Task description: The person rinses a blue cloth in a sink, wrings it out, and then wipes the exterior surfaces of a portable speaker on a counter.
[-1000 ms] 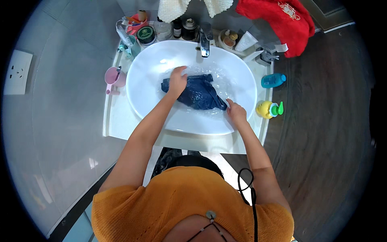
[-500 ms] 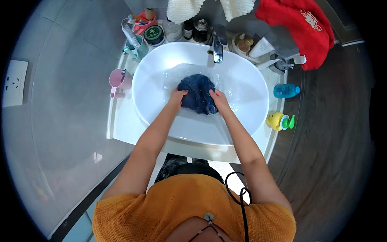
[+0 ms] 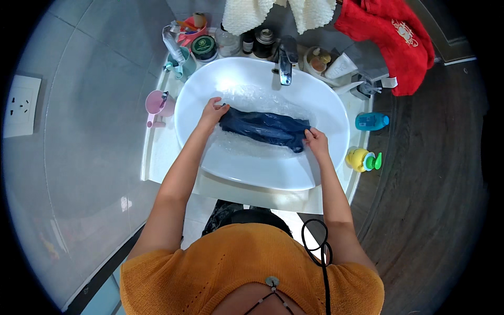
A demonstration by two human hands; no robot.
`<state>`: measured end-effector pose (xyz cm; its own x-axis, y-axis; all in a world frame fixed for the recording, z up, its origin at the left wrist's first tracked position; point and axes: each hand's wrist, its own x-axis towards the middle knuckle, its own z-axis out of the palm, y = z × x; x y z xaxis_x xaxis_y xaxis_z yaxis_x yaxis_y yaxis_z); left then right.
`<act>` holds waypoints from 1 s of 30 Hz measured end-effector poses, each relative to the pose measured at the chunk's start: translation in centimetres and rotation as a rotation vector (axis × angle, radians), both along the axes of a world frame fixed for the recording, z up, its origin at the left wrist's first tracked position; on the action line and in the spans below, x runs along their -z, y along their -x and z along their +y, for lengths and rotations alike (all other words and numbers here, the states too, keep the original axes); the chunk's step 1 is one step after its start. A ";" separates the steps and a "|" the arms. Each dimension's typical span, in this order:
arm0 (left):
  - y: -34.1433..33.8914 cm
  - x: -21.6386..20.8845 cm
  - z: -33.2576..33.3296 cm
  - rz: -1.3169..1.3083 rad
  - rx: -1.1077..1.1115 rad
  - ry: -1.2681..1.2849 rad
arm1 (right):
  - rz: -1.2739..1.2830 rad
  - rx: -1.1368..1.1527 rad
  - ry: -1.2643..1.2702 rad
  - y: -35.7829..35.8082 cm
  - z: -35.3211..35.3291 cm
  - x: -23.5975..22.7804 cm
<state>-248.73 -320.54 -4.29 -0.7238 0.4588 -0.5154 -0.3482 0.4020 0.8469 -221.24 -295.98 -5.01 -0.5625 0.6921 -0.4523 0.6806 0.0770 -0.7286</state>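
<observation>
A wet dark blue cloth [image 3: 265, 127] is stretched sideways in the water of a white oval sink [image 3: 252, 176]. Its exact kind does not show. My left hand [image 3: 213, 112] pinches the cloth's left end, near the sink's left side. At the other end, my right hand [image 3: 316, 142] has its fingers closed on the lower right corner. Splashed, rippling water surrounds the fabric. Behind it, the chrome faucet [image 3: 285, 60] reaches over the sink's back rim.
On the left ledge stand a pink cup [image 3: 160, 103] and a teal cup [image 3: 184, 64]. Jars, including a dark green one [image 3: 203, 47], line the back. A blue bottle [image 3: 372, 121] and a yellow pump bottle [image 3: 362, 159] stand right. A red cloth [image 3: 391, 39] and white towel [image 3: 247, 13] hang above.
My hands have moved apart, left hand leftward and right hand rightward. The bunched cloth has been drawn out into a long strip between them.
</observation>
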 end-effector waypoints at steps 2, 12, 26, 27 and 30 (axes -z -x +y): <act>-0.4 4.2 -0.2 0.216 -0.009 -0.042 | -0.008 -0.027 -0.285 1.3 -1.1 -2.2; -6.3 3.9 1.5 0.790 0.623 0.358 | -0.168 -0.638 -0.539 4.4 -7.4 0.9; -8.9 2.5 4.2 -0.752 -0.326 -0.496 | 0.066 -0.186 -0.242 4.4 -7.6 5.9; -9.1 1.7 4.6 -0.771 -0.323 -0.421 | 0.204 -0.176 -0.108 5.0 -8.5 6.5; -8.6 6.5 4.5 -0.996 -0.240 -0.647 | 0.429 -0.351 0.352 7.4 -11.6 -3.4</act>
<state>-240.09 -316.02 -10.78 -0.2426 0.7459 -0.6203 -0.9694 -0.1607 0.1858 -228.66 -307.62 -1.60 -0.9089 0.2864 -0.3031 0.3015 -0.0509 -0.9521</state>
